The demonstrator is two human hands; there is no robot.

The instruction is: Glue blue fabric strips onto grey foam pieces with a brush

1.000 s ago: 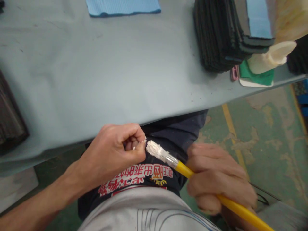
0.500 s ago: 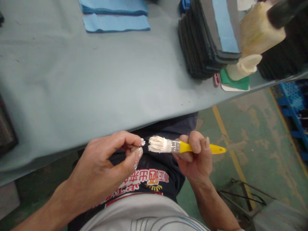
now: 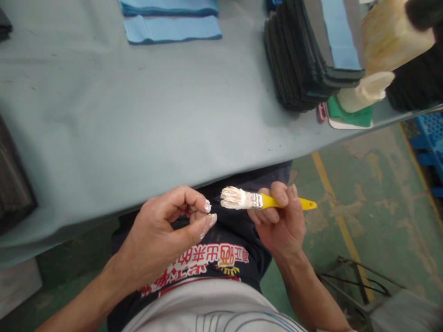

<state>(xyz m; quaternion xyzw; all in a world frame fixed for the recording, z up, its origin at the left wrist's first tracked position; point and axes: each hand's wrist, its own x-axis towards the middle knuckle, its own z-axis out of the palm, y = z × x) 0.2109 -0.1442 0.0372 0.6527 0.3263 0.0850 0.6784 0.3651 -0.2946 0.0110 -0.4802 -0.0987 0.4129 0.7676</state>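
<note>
My right hand (image 3: 282,216) is wrapped round the yellow handle of a paintbrush (image 3: 268,201), whose pale, clumped bristles point left. Just left of the bristle tips is my left hand (image 3: 173,221), its thumb and forefinger brought close together with white residue on their tips. Whether anything small is between those fingertips I cannot make out. Both hands are over my lap, in front of the table edge, and my left hand does not touch the brush.
The grey-green table (image 3: 155,115) bears blue cloth strips (image 3: 173,30), a tall stack of dark pads (image 3: 301,60), a stained plastic container (image 3: 394,37), a small white bottle (image 3: 363,94) and a green cloth (image 3: 349,113). A metal-framed stool (image 3: 398,309) stands lower right.
The brush has tilted slightly, its bristle end now a little higher in view. My left hand has shifted slightly right, while the table and its objects have also shifted in view.
</note>
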